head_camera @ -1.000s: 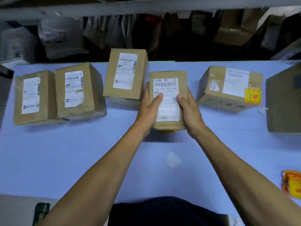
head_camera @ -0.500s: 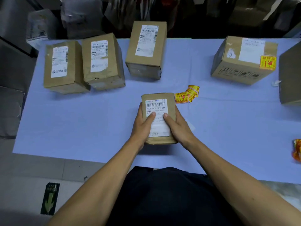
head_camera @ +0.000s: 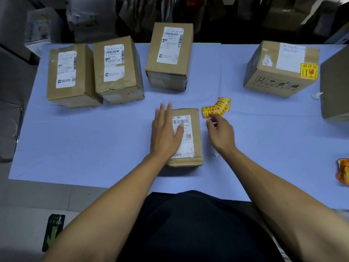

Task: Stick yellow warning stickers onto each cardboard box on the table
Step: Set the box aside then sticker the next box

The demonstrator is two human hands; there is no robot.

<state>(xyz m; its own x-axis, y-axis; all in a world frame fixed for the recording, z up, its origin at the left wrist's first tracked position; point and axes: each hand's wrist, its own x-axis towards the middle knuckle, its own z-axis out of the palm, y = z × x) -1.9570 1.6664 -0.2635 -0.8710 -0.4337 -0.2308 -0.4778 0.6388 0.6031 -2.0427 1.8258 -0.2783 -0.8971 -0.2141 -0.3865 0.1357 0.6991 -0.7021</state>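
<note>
A small cardboard box [head_camera: 194, 129] with a white shipping label lies flat near the table's front edge. My left hand [head_camera: 166, 133] rests on its left half with straight fingers. My right hand [head_camera: 221, 132] hovers just right of the box, fingers loosely curled, its fingertips at a small pile of yellow warning stickers [head_camera: 215, 109] on the table. Three taller boxes stand at the back: far left [head_camera: 68, 76], next to it [head_camera: 117, 70], and centre [head_camera: 170, 55]. A box at the back right [head_camera: 279, 70] carries a yellow sticker [head_camera: 308, 71].
The table [head_camera: 94, 140] has a light blue cover. A large box [head_camera: 335, 86] is cut off at the right edge. More yellow stickers [head_camera: 343, 173] lie at the far right near the front edge. Packed shelves stand behind the table.
The small box was pulled toward the front edge and set down flat. My left hand now lies flat on it; my right hand let go and moved right to the stickers.
</note>
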